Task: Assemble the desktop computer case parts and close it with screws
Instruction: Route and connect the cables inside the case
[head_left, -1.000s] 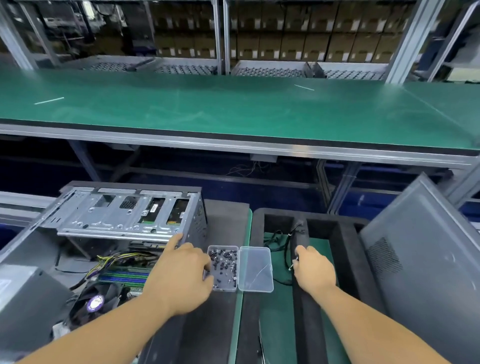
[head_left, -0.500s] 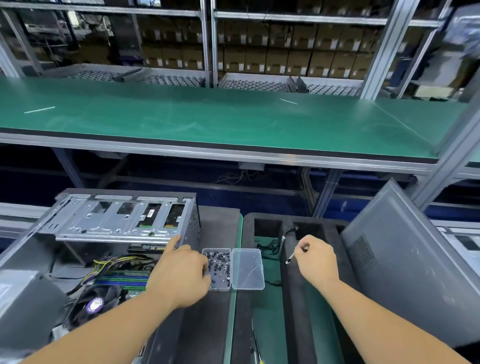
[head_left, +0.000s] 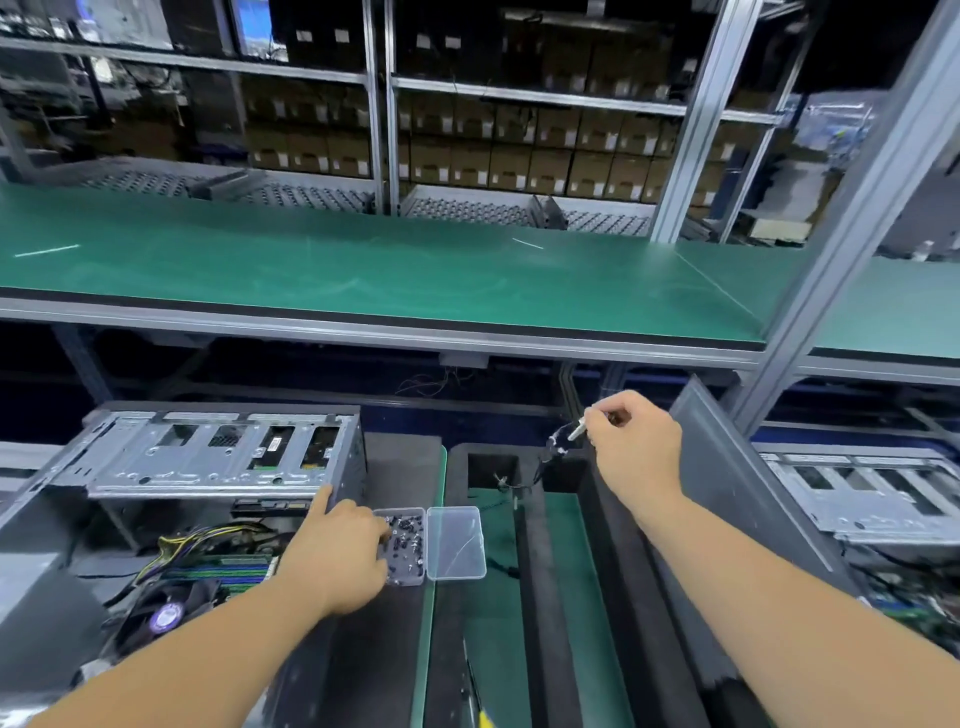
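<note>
An open grey computer case lies at the lower left with its drive cage, coloured cables and a fan showing. Beside it stands a small clear box of dark screws, its lid folded open to the right. My left hand reaches into the box, its fingertips curled among the screws. My right hand is raised above the black foam tray and pinches a small silver-tipped tool with a dark cable trailing from it. A grey side panel leans at the right.
A long green workbench shelf runs across above the work area, with an aluminium upright at the right. Behind it are racks of cardboard boxes. A second open case sits at the far right.
My right hand has lifted up and to the right from the foam tray, carrying the small tool and its cable. My left hand stays at the screw box. The view has tilted upward.
</note>
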